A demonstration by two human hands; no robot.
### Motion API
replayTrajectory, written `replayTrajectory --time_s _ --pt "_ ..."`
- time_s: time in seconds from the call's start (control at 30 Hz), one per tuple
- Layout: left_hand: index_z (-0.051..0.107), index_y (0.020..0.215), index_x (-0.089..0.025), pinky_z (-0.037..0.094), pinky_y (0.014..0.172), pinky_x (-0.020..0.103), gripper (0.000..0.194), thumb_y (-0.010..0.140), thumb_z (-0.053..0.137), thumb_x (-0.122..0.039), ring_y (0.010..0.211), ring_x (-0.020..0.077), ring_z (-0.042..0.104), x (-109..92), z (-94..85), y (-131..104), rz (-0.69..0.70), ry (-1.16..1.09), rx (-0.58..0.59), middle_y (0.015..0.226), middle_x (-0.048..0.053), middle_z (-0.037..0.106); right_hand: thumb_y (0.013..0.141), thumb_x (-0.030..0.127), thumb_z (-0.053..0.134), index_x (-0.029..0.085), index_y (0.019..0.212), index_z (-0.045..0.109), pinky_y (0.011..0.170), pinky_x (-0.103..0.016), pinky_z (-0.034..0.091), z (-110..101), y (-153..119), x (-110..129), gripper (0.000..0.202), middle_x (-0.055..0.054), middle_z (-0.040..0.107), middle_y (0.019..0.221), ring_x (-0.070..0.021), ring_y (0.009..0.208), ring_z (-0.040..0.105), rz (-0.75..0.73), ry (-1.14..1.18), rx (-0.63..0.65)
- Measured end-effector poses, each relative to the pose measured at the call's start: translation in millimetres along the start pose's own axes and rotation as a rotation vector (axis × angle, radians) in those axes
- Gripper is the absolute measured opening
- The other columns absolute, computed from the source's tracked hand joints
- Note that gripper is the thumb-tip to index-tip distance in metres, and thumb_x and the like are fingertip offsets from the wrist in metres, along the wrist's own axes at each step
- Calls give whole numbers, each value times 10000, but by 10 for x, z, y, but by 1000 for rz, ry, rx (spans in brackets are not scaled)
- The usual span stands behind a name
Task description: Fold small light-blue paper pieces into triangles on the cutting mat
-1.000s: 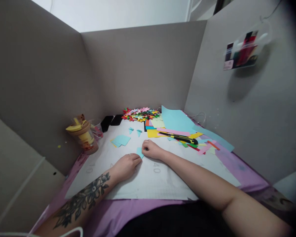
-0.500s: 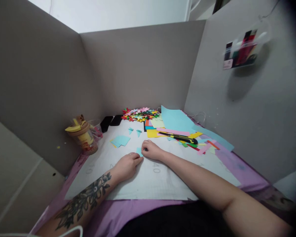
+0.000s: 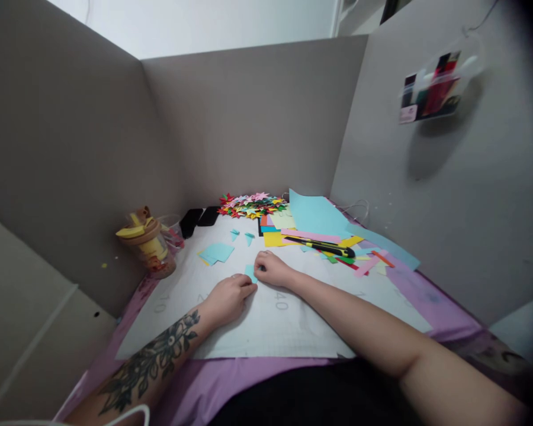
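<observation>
A small light-blue paper piece [image 3: 249, 271] lies on the white sheet between my hands. My left hand [image 3: 231, 297] has its fingers together on the paper's lower edge. My right hand [image 3: 272, 270] is curled closed at the paper's right side, its fingertips on it. Part of the paper is covered by my fingers. Beyond my hands are two small folded blue pieces [image 3: 249, 238]. A stack of light-blue paper squares [image 3: 217, 254] lies to the left, with a bit of yellow under it.
Colourful paper stars [image 3: 253, 205] are heaped at the back. A black and yellow cutter [image 3: 324, 246] lies among paper strips at the right, near a large blue sheet [image 3: 315, 216]. A cup [image 3: 153, 248] and two black flat objects [image 3: 208, 216] stand left.
</observation>
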State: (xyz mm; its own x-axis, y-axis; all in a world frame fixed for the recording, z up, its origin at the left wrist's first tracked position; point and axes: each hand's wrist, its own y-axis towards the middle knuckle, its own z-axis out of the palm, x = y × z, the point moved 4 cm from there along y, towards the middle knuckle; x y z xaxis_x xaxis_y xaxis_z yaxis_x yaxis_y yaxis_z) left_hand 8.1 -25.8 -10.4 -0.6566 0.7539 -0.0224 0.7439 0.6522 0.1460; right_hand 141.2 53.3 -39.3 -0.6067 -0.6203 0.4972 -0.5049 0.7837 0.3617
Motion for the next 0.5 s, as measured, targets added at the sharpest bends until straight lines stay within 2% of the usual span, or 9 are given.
replayTrajectory --time_s 0.07,0.2,0.33,0.43,0.5 --pt "617 997 -200 434 801 318 299 790 428 -96 907 200 542 -2 2 1 0 -10 -9 1006 59 601 684 154 597 174 696 577 766 -274 361 -24 -6 -20 30 -26 541 792 -168 839 464 43 -31 -12" --pt "594 1079 -193 402 873 343 391 761 423 -44 1003 207 521 -24 2 6 56 -63 -37 1138 54 600 685 244 636 187 772 545 772 -297 354 -87 -11 -123 138 -33 513 845 -189 869 437 176 -106 -43" --pt "581 1090 -184 387 879 364 410 739 436 -29 1036 216 512 -36 -12 11 70 -78 -11 1182 47 597 700 289 630 192 802 532 767 -318 353 -131 5 -260 172 -43 513 873 -206 879 434 253 -154 -60" --pt "575 1065 -188 379 876 373 354 770 436 -50 1040 217 515 -56 -45 12 62 -60 8 1183 53 595 719 215 589 187 791 537 760 -327 366 -197 0 -312 93 -49 521 857 -205 861 443 232 -161 -133" --pt "564 1050 -194 373 877 372 316 795 429 -67 1038 215 517 -71 -60 8 54 -49 19 1159 52 603 723 109 527 180 783 549 771 -334 378 -265 -34 -278 96 -53 534 843 -200 859 455 141 -129 -214"
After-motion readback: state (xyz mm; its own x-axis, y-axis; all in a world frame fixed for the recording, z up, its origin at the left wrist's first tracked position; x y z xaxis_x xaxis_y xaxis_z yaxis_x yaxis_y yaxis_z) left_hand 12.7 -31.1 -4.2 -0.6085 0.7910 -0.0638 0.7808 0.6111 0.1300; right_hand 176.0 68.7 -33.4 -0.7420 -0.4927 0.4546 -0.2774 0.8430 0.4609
